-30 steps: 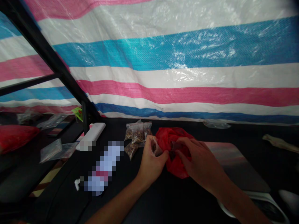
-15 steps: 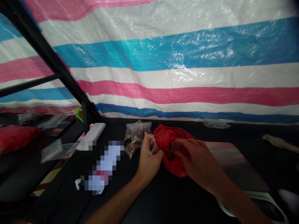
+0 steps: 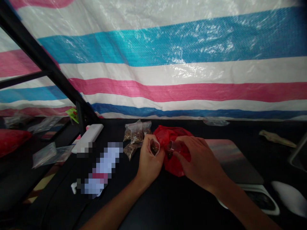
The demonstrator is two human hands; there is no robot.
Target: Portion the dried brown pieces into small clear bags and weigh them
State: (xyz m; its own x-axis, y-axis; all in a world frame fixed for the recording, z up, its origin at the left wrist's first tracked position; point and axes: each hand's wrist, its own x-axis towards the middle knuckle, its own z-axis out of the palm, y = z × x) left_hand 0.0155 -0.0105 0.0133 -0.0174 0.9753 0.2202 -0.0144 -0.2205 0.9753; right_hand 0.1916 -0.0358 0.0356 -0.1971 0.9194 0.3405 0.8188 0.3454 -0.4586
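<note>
My left hand (image 3: 150, 159) is closed round a small clear zip bag (image 3: 154, 148), its mouth spread open toward me with brown bits inside. In my right hand (image 3: 200, 159) a small clear plastic cup (image 3: 174, 147) is pinched between thumb and fingers. The cup is tilted over a red plastic bag (image 3: 176, 166), just right of the zip bag. Dark material shows in the red bag's opening; my fingers hide part of it. Several filled zip bags (image 3: 137, 132) lie beyond my left hand.
A kitchen scale with a metal plate (image 3: 235, 159) stands under and beyond my right forearm. A white mouse-shaped object (image 3: 289, 196) lies at right. On the left are a white box (image 3: 90, 135), a blurred-out item (image 3: 103, 169) and empty clear bags (image 3: 45, 155). Striped sheeting (image 3: 168, 73) hangs behind.
The view has shifted a little, moving everything left and up. My right hand has tilted the cup, and the cup sits nearer the zip bag's mouth. Both hands keep their hold.
</note>
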